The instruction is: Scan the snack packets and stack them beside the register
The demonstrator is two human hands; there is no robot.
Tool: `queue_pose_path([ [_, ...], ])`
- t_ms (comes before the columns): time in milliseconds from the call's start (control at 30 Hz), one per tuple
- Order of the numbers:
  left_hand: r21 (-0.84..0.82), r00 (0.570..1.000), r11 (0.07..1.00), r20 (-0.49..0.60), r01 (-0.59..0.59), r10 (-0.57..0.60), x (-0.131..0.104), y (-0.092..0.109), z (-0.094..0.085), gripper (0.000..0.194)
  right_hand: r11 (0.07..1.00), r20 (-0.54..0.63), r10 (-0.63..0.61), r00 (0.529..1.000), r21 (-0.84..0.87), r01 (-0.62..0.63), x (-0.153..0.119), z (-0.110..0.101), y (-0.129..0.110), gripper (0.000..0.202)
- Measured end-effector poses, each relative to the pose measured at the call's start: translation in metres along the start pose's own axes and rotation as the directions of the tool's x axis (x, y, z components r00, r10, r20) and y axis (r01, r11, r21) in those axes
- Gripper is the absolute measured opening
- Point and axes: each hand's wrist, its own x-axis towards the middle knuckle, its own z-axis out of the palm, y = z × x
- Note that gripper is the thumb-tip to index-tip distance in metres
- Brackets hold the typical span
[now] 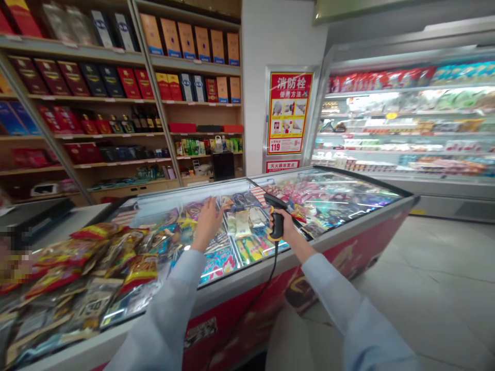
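My right hand (285, 226) is wrapped round the black and yellow grip of a corded barcode scanner (277, 225), held over the middle of a chest freezer (371, 219). The scanner's cable hangs down the freezer's front. To the left, my left hand (209, 224) reaches over the freezer's glass top with its fingers apart and nothing in it. Packaged goods, among them a pale packet (243, 223), show between my hands. Whether my left fingertips touch the glass is not clear.
Snack bags (141, 270) are heaped on the freezer's left end. Shelves of boxed bottles (73, 77) stand behind at left, a red fire-hydrant sign (288, 113) on the wall, and a refrigerated display (410, 139) at right. Tiled floor (436, 278) lies at right.
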Motion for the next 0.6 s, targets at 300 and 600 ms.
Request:
queue_pose_path([
  [300, -0.199, 0.957, 0.975, 0.252, -0.097, 0.146, 0.024, 0.131, 0.128, 0.052, 0.981, -0.276, -0.194, 0.941, -0.065, 0.183, -0.013, -0.138, -0.102, 0.012],
  [600, -0.431, 0.856, 0.881, 0.364, -0.196, 0.368, 0.016, 0.221, 0.217, 0.058, 0.977, -0.416, -0.207, 0.886, -0.048, 0.206, 0.003, -0.210, -0.119, 0.008],
])
